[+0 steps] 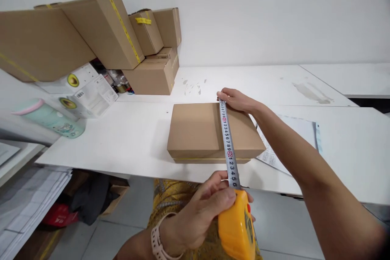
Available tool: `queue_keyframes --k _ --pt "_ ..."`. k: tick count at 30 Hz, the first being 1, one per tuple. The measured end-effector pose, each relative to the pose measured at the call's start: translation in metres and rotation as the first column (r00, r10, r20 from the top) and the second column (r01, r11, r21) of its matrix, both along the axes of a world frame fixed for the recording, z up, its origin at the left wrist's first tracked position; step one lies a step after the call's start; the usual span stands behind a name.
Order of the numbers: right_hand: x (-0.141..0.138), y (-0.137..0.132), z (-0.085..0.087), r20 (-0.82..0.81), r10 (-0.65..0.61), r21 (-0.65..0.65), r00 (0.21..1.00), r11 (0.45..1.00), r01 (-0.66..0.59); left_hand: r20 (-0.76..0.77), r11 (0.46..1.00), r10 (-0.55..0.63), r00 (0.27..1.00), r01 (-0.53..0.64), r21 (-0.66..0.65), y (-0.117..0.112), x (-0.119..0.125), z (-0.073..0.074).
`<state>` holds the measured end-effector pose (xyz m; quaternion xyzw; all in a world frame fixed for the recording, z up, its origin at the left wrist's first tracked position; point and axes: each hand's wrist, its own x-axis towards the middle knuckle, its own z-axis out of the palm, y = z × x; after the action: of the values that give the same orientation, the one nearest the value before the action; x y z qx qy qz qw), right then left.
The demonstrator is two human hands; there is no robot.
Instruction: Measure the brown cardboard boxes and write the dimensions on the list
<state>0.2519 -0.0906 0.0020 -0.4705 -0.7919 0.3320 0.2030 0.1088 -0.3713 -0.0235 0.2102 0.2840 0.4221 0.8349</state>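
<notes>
A flat brown cardboard box [198, 132] lies on the white table [128, 142], near its front edge. My left hand [204, 207] is wrapped round a yellow tape measure case [236, 227] held just below that edge. The steel tape blade [227, 140] runs from the case across the top of the box to its far edge. There my right hand [236, 99] pinches the blade's end against the box. A pale watch strap sits on my left wrist.
Several cardboard boxes [100, 32] are stacked at the back left, with white printed cartons [88, 89] and a mint bottle [51, 118] lying in front. A printed sheet [292, 138] lies right of the box. Papers and bags lie under the table at left.
</notes>
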Motion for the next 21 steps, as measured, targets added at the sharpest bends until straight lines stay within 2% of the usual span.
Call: queue_keyframes --k 4,8,13,21 --pt "-0.006 -0.002 -0.004 0.118 0.017 0.035 0.993 0.999 -0.022 -0.005 0.998 0.051 0.999 -0.051 -0.022 -0.004 0.011 -0.006" --pt "-0.006 -0.007 -0.005 0.038 0.04 0.025 0.998 0.999 -0.041 0.034 0.997 0.051 0.998 -0.049 -0.059 -0.013 0.02 -0.01" --pt "-0.006 -0.006 -0.005 0.038 0.024 0.047 0.999 0.999 -0.026 0.038 0.996 0.073 0.997 -0.071 -0.053 -0.013 0.024 -0.011" --pt "-0.002 0.002 -0.012 0.011 0.053 0.044 0.999 0.998 -0.054 -0.025 0.996 0.078 0.997 -0.079 -0.037 -0.014 0.02 -0.008"
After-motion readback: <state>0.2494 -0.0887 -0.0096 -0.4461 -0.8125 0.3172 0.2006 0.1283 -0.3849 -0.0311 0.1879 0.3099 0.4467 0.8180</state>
